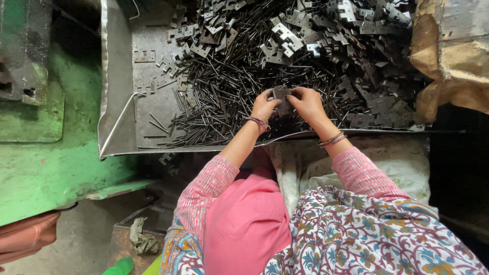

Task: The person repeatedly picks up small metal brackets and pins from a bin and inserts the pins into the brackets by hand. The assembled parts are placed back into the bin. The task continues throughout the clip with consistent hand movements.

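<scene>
A wide metal tray (119,102) holds a heap of thin dark pins (229,97) and notched hinge plates (326,35). Above its near edge, the left hand (264,107) and right hand (307,102) meet, fingers closed on a small hinge piece (281,94) between them, possibly two pieces mated.

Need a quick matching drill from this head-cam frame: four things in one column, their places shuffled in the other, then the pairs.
1. hinge plate
2. metal tray
3. crumpled rag
4. torn sack

a. far right, beside the parts heap
b. held between left hand and right hand
c. on the floor, lower left
d. under the pins and plates

Pairs: 1-b, 2-d, 3-c, 4-a
</scene>
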